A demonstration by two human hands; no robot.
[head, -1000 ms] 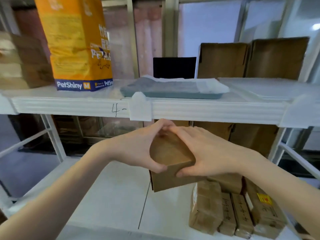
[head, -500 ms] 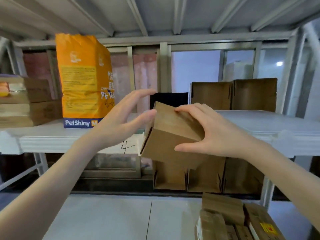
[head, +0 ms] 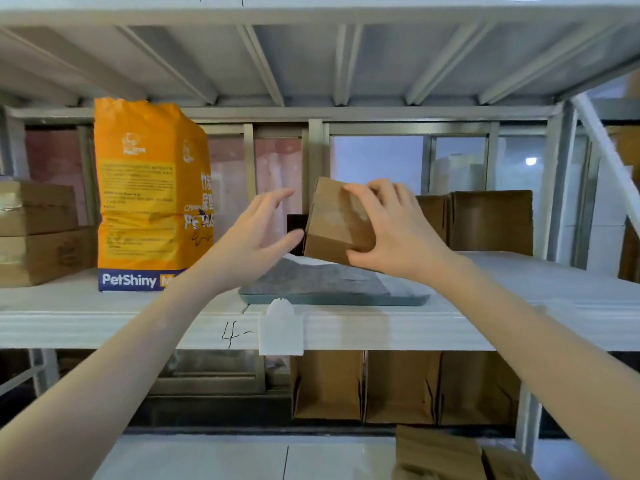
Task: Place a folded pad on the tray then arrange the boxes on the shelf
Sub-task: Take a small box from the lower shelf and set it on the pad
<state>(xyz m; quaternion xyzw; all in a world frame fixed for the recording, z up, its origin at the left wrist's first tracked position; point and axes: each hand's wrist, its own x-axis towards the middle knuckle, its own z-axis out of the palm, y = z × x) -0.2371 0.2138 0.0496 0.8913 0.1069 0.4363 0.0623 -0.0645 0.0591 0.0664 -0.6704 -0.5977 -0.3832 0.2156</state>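
While my right hand (head: 391,230) carries the small cardboard box (head: 337,223) up at the height of the middle shelf (head: 536,292), I keep it tilted, its near bottom corner lowest, so I can steer it past what already lies there. My fingers wrap over the top and my thumb presses the lower front edge, which makes this a one-handed clamp. My left hand (head: 258,233) is spread wide and holds nothing; its thumb sits just beside the box's left edge, ready to steady or guide it, though I cannot tell whether it touches.

Below the box lies the teal tray (head: 332,299) with the grey folded pad (head: 322,280) spread in it, so that part of the task looks done. The box hangs over the tray's back half, not resting on anything I can see. Two taller brown boxes (head: 488,220) stand at the rear right, likely the row it should join. An orange PetShiny bag (head: 149,202) stands at the left.

Compared with half a second ago, the box is higher and farther in, now above the shelf edge and not in front of it, and my left hand has come off it.
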